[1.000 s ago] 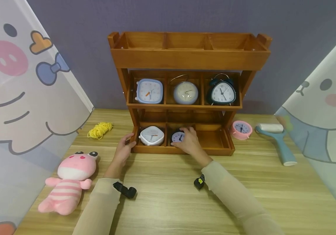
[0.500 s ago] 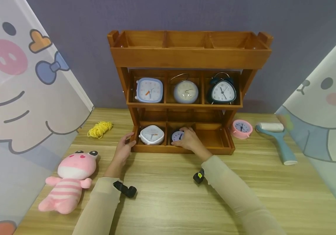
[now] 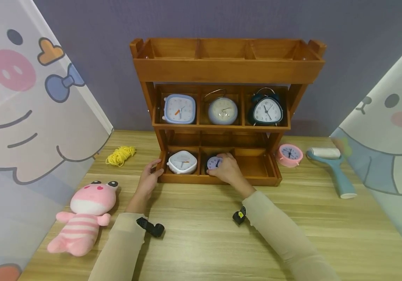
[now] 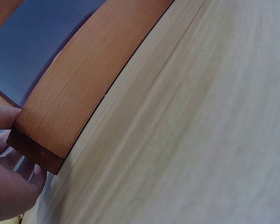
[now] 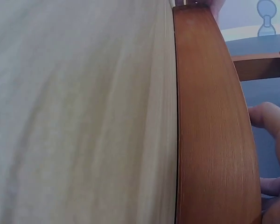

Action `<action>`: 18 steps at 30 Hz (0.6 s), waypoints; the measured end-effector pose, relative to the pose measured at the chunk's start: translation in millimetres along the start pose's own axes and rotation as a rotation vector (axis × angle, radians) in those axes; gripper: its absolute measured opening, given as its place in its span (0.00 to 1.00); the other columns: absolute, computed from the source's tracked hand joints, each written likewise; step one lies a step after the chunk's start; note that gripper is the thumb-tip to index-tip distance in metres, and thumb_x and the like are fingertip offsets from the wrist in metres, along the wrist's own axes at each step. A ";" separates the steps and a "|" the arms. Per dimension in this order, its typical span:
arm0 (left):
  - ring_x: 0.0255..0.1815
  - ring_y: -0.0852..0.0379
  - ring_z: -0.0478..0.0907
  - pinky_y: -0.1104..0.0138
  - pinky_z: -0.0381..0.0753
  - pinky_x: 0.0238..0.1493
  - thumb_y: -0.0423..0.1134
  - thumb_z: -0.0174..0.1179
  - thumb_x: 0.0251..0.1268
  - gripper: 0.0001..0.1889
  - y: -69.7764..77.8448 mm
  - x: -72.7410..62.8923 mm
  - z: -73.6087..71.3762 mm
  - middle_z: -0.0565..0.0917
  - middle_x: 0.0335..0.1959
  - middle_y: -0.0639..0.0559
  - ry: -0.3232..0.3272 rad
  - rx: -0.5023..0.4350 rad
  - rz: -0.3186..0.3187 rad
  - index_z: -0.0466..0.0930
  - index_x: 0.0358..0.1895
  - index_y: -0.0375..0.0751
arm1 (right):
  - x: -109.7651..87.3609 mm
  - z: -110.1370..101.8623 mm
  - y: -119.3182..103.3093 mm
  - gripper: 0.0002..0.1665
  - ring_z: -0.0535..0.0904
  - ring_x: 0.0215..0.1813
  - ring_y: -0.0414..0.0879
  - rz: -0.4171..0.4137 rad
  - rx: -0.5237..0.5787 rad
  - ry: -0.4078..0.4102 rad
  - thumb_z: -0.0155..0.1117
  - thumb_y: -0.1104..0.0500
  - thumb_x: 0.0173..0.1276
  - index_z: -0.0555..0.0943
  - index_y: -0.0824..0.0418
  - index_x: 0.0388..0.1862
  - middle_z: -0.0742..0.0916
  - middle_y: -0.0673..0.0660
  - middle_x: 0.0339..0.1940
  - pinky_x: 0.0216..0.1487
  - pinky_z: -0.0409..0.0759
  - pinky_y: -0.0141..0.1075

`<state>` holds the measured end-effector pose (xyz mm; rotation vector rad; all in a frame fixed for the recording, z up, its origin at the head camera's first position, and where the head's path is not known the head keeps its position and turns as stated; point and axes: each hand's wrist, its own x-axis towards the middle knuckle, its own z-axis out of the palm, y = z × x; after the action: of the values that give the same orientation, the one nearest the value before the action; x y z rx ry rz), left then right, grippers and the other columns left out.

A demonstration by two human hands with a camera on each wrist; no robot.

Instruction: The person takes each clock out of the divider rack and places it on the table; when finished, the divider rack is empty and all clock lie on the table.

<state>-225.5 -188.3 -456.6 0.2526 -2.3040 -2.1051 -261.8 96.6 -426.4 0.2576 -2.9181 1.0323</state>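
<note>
Little has moved; right hand (image 3: 230, 170) holds small clock (image 3: 213, 163), which lies to its left; left hand (image 3: 148, 178) grips shelf (image 3: 229, 71).

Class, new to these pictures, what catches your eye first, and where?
Probably the brown wooden rack towards the back of the table, three clocks in its middle tier. The right hand grips a lavender-faced clock in the bottom middle compartment. A pink plush toy lies at the table's left.

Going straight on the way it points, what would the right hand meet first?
The right hand grips the lilac-faced clock; pushed on, that would probably meet the left divider or back wall first, depth unclear.
</note>
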 end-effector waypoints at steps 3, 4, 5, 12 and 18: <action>0.55 0.47 0.65 0.75 0.67 0.31 0.29 0.50 0.72 0.25 0.0 0.3 0.2 0.63 0.67 0.34 0.001 0.008 0.014 0.63 0.71 0.35 | -0.7 -1.3 2.4 0.43 0.72 0.57 0.61 -0.020 0.027 0.025 0.80 0.48 0.46 0.76 0.68 0.58 0.76 0.68 0.60 0.55 0.72 0.51; 0.56 0.46 0.65 0.75 0.67 0.31 0.29 0.50 0.72 0.25 0.1 0.5 0.2 0.62 0.68 0.35 0.001 0.009 0.016 0.63 0.71 0.34 | -0.9 -1.7 3.2 0.43 0.72 0.57 0.61 -0.027 0.036 0.031 0.80 0.48 0.47 0.76 0.68 0.58 0.76 0.68 0.60 0.55 0.72 0.51; 0.56 0.46 0.65 0.75 0.67 0.30 0.29 0.50 0.72 0.25 0.4 0.5 0.2 0.62 0.68 0.34 0.001 0.008 0.017 0.63 0.71 0.34 | -1.1 -2.1 3.8 0.43 0.72 0.57 0.62 -0.033 0.044 0.037 0.79 0.48 0.47 0.76 0.68 0.58 0.76 0.68 0.60 0.55 0.72 0.52; 0.62 0.44 0.63 0.63 0.68 0.51 0.29 0.49 0.73 0.25 2.9 0.0 0.6 0.61 0.69 0.34 -0.001 0.002 0.008 0.62 0.71 0.34 | -2.7 -3.7 7.1 0.42 0.72 0.57 0.61 -0.052 0.070 0.049 0.79 0.48 0.48 0.77 0.65 0.59 0.75 0.66 0.61 0.53 0.73 0.52; 0.64 0.42 0.61 0.54 0.63 0.59 0.28 0.49 0.72 0.25 6.4 -2.0 0.4 0.59 0.70 0.34 -0.010 -0.025 0.001 0.61 0.71 0.32 | -6.9 -17.0 4.6 0.40 0.72 0.58 0.61 -0.103 0.088 0.073 0.79 0.49 0.49 0.77 0.66 0.59 0.76 0.65 0.61 0.55 0.72 0.52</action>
<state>-224.3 -187.1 -450.1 0.2410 -2.2809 -2.1382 -256.2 111.8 -416.7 0.3615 -2.7664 1.1312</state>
